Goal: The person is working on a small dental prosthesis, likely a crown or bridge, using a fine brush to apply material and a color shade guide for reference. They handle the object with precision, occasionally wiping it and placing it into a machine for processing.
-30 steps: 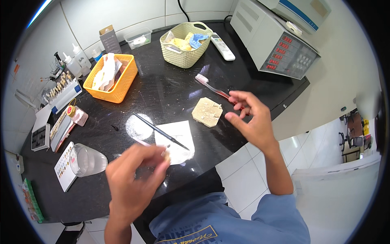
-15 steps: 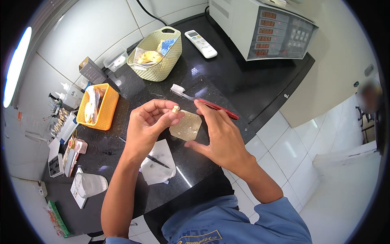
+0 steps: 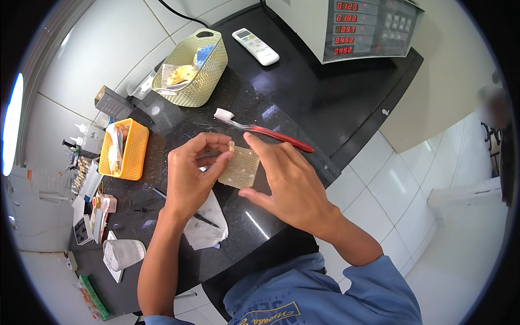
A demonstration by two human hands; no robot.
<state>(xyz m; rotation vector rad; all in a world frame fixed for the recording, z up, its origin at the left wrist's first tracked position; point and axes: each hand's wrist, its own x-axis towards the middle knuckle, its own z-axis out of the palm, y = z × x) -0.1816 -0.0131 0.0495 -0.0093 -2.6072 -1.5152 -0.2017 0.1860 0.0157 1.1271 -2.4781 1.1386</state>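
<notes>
- The small ivory tooth-like piece (image 3: 231,147) is in the left hand (image 3: 190,170), at the far-left corner of the square tan honeycomb tray (image 3: 242,165); whether it touches the tray or is just above it, I cannot tell.
- Its long axis seems to run away from the person, though fingertips hide part of it.
- The left hand is nearer, pinching the piece between thumb and index finger, the other fingers curled; its forearm crosses the near edge of the glossy black bench (image 3: 330,97).
- The right hand (image 3: 287,187) grips nothing that clearly shows: it is spread in a wide C around the tray's right edge, index fingertip just right of the piece, thumb tip near the near-right corner. Contact with the tray is unclear.
- Beyond the 2 hands, toward the bench's far edge, the clear-necked, red-handled toothbrush (image 3: 281,139) lies slantwise, handle end toward the right edge.
- Toward the near edge, a slim black tool (image 3: 206,219) lies across a white paper sheet (image 3: 201,236), partly behind the left forearm.
</notes>
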